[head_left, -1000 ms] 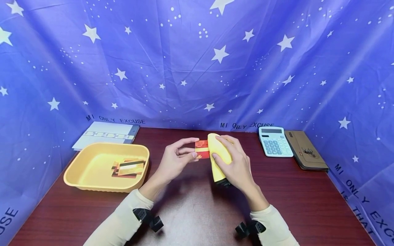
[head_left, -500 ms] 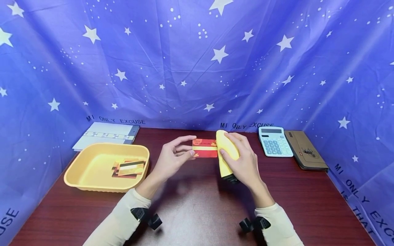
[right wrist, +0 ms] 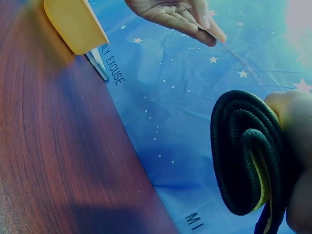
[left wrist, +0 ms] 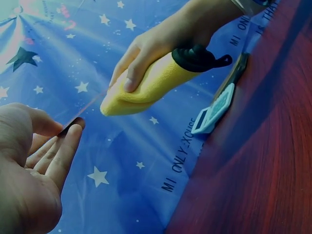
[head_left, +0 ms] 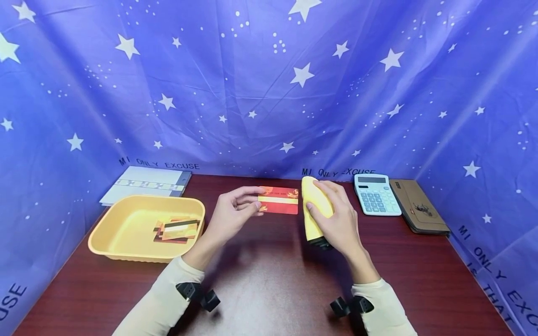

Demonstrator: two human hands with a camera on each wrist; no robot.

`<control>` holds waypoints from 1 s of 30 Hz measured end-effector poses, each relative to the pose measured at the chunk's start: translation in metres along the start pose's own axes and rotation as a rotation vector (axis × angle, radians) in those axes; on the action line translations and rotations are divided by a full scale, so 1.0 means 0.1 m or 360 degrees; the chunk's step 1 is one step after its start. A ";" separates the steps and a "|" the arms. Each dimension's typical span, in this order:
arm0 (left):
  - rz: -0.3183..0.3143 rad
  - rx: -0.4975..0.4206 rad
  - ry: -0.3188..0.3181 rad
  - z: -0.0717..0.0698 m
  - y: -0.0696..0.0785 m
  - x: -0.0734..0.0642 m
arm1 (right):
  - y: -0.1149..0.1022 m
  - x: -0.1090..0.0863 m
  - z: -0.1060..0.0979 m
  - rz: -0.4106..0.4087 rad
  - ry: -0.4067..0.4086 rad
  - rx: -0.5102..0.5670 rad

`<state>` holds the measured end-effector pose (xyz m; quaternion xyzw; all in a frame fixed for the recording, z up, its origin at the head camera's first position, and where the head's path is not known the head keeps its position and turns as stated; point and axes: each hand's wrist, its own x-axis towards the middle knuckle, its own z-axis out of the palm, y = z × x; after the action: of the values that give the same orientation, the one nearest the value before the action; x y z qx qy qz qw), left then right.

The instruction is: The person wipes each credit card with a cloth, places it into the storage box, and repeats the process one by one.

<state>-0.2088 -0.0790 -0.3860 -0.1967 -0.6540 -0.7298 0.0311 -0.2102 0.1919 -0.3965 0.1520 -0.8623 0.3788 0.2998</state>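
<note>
In the head view my left hand [head_left: 229, 214] pinches a red card [head_left: 281, 201] with a pale stripe by its left end, thumb in front. The card is held up above the table. A folded yellow cloth [head_left: 313, 227] with a black underside is gripped in my right hand [head_left: 338, 217], just right of the card. A narrow gap separates cloth and card. From the left wrist the card appears nearly edge-on, and the cloth [left wrist: 156, 92] has a black loop at its end. The right wrist view shows the cloth's rolled black layers [right wrist: 229, 156].
A yellow plastic basin [head_left: 122, 224] on the left holds several cards [head_left: 178, 229]. Behind it lies a white-and-grey notebook [head_left: 147, 182]. A calculator [head_left: 377, 195] and a brown wallet-like case [head_left: 420, 207] lie at the back right. A blue star-printed curtain [head_left: 252, 93] surrounds the dark red table [head_left: 260, 289].
My right hand has moved right with the cloth, off the card's right end. The left hand has shifted slightly left with the card, which now shows more of its face.
</note>
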 end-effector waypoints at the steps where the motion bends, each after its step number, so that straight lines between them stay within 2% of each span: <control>1: -0.0009 0.0016 0.0008 0.00 0.00 0.00 | 0.00 0.00 0.00 -0.0001 0.0000 0.0001; 5: -0.0047 0.0038 0.0038 0.00 0.00 -0.01 | -0.01 0.01 0.00 -0.0004 0.0003 -0.0002; 10: -0.0050 0.0016 0.0053 -0.01 0.02 -0.03 | -0.01 0.01 -0.01 -0.0001 0.0005 0.0001; 17: 0.0018 0.0087 0.0023 -0.02 0.05 -0.04 | -0.01 0.00 -0.02 0.0017 0.0002 0.0007; 24: 0.0053 0.0128 0.0055 -0.01 0.04 -0.03 | -0.01 0.00 -0.02 0.0043 -0.0007 0.0009; 30: 0.0086 0.0108 0.0087 -0.03 0.04 -0.03 | -0.01 0.00 -0.02 0.0035 -0.0009 0.0011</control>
<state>-0.2060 -0.0830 -0.3836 -0.1931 -0.6717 -0.7112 0.0753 -0.2091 0.1931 -0.3950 0.1448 -0.8634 0.3847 0.2926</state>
